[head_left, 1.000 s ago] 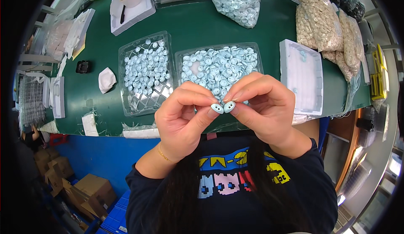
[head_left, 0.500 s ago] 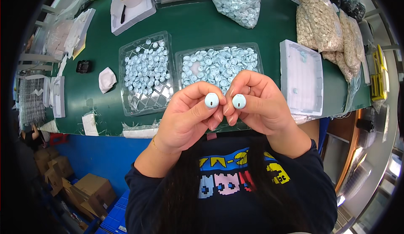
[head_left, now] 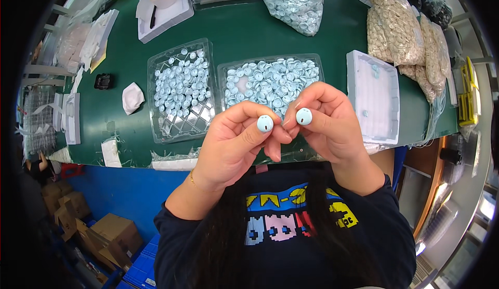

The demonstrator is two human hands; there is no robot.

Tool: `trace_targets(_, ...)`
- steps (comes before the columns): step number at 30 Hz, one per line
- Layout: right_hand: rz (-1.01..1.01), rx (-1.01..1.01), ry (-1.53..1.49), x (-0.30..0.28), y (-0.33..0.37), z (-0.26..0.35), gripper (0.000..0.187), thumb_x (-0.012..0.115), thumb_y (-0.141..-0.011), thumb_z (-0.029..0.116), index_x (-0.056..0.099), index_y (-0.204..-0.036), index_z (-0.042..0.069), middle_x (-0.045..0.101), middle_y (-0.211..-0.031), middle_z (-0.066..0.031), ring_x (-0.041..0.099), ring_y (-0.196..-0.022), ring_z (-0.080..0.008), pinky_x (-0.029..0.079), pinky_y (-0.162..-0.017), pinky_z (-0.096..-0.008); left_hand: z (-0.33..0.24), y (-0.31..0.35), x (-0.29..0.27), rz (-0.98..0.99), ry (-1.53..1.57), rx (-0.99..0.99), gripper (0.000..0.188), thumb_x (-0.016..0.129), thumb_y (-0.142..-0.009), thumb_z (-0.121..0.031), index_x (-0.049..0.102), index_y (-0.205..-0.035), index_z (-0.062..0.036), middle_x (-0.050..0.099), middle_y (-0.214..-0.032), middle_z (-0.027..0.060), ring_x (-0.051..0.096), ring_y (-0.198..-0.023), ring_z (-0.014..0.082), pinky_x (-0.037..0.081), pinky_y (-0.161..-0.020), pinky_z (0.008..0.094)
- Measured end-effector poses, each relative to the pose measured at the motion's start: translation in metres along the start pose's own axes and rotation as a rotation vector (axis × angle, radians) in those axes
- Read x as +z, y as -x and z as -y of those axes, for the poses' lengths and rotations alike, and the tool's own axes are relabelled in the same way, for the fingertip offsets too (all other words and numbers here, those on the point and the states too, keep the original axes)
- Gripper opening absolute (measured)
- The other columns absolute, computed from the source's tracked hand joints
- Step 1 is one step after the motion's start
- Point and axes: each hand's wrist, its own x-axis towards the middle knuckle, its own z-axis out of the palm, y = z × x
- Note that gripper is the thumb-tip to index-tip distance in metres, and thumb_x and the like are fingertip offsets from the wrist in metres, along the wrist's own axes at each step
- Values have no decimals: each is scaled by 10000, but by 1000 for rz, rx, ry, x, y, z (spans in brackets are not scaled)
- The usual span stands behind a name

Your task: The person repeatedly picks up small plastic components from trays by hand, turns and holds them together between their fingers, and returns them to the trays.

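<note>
My left hand [head_left: 224,142] pinches a small round light-blue earbud shell [head_left: 265,123] between thumb and fingers. Its dark oval slot faces up at me. A matching earbud shell [head_left: 304,116] sits in the pinch of my right hand [head_left: 337,128], a little higher and tilted. Both hands are close together above the table's near edge, their fingertips almost meeting. Just beyond them is a clear plastic tray [head_left: 222,84] heaped with light-blue shells. To its left, another clear tray [head_left: 165,128] holds similar pieces, with its ribbed bottom showing at the near end.
At the right stands a white tray [head_left: 371,110] with a few light-blue pieces in it. Bags of beige parts [head_left: 393,29] lie beyond it, and a bag of light-blue parts [head_left: 297,3] at the back. A white cloth cap [head_left: 133,98] and black holder [head_left: 104,81] lie left.
My right hand has moved slightly up and to the right, tilting its earbud shell. The two shells are a little farther apart. My left hand has barely shifted.
</note>
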Motion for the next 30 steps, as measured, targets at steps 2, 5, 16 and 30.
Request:
trace_targets(2,-64,-348,536,-2,0,-4,103,565,-833,-4,586,-931,-27,630,-845,-124,613,-717,-156,496,-654,-234,5,-1,-3,-32,15,-34,183,500,-888,-56,525,-1053,17,617,-921,135,615,-792,189,504,-702,278)
trace_targets(5,-96,-442,1005,-9,-3,-3,131,557,-807,-38,636,-907,-6,617,-881,-96,590,-758,-137,466,-640,-245,15,-3,-14,-161,290,-163,351,434,-791,71,497,-1135,44,587,-1010,135,611,-873,231,497,-763,297)
trace_targets(16,-365,-393,1092,-50,-5,22,126,554,-828,21,642,-919,15,580,-827,-45,525,-753,-108,413,-660,-221,-32,-37,-87,-636,-1670,520,123,588,-763,-94,646,-872,-87,588,-1020,81,499,-1050,295,323,-925,405)
trace_targets(30,-115,-148,1837,-68,-6,15,124,633,-702,23,652,-821,53,569,-773,-61,501,-814,-251,426,-713,-336,-6,-52,-80,-499,-2218,399,95,676,-696,-124,597,-743,-96,501,-1156,70,392,-1142,299,236,-936,502)
